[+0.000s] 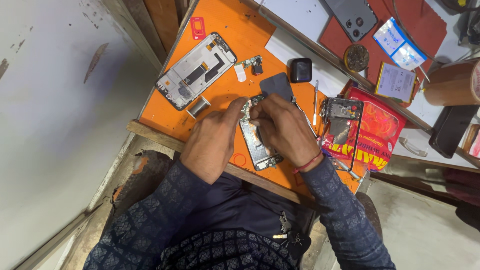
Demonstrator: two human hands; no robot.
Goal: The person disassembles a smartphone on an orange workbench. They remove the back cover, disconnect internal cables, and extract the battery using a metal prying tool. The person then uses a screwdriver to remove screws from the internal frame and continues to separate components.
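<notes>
An opened phone body (pixel 256 145) with bare circuit parts lies on the orange mat (pixel 235 30) near the table's front edge. My left hand (pixel 212 142) rests on its left side, fingertips pressed at its upper end. My right hand (pixel 282 130), with a red thread at the wrist, covers its right side, fingers pinched together over the same upper end. Whether a small part or tool sits between the fingers is hidden. A dark flat piece (pixel 276 85) lies just beyond the hands.
A second opened phone frame (pixel 196 71) lies at the mat's far left, a solder spool (pixel 198 106) beside it. A small circuit part (pixel 252 63), a black cube (pixel 300 70), a slim metal tool (pixel 315 102), a phone frame (pixel 342 122) on a red packet, and a grey phone back (pixel 351 17) lie around.
</notes>
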